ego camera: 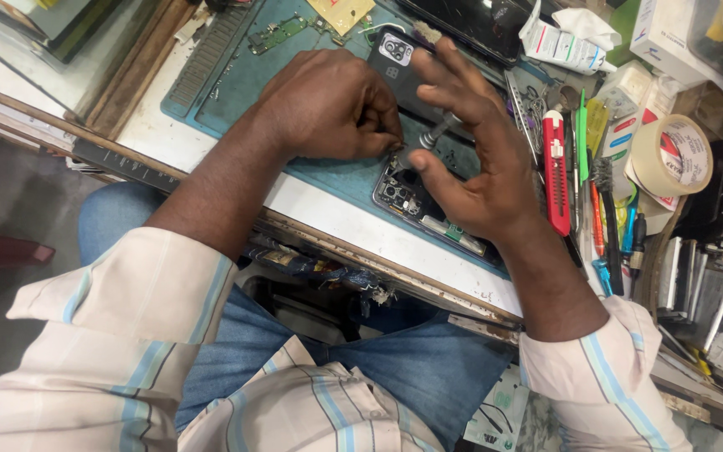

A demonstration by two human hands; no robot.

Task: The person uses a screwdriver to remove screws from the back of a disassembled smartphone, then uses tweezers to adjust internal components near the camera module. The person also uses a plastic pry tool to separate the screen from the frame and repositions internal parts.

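So this is a phone teardown mid-screw. The opened phone (pixel 416 201) lies on the teal mat (pixel 336 180) near the front edge of the tabletop (pixel 211 142), back off, camera cluster and board showing.

What I'd worry about, just my read: the screwdriver (pixel 438 130) is only steadied between thumb and fingertips, with the other fingers of the right hand (pixel 470 159) splayed out. If the tip cams out of the screw head, it could skate across the bare board and nick a connector or a camera lens. The screw itself is tiny, and I can't actually make it out under the fingers, so if it pops loose it could vanish into the clutter or roll off the near edge into the lap.

Position-wise, the left hand (pixel 328 105) is curled into a loose fist, fingertips pinched down at the phone's far corner, right beside the driver tip. Whether it's pinching a part or just bracing, I can't tell. The right hand hovers over the phone's middle, driver tilted and pointing down into it.

The grey back cover (pixel 395 59) sits just beyond the hands. A red utility knife (pixel 556 172) and a tape roll (pixel 671 155) are off to the right.
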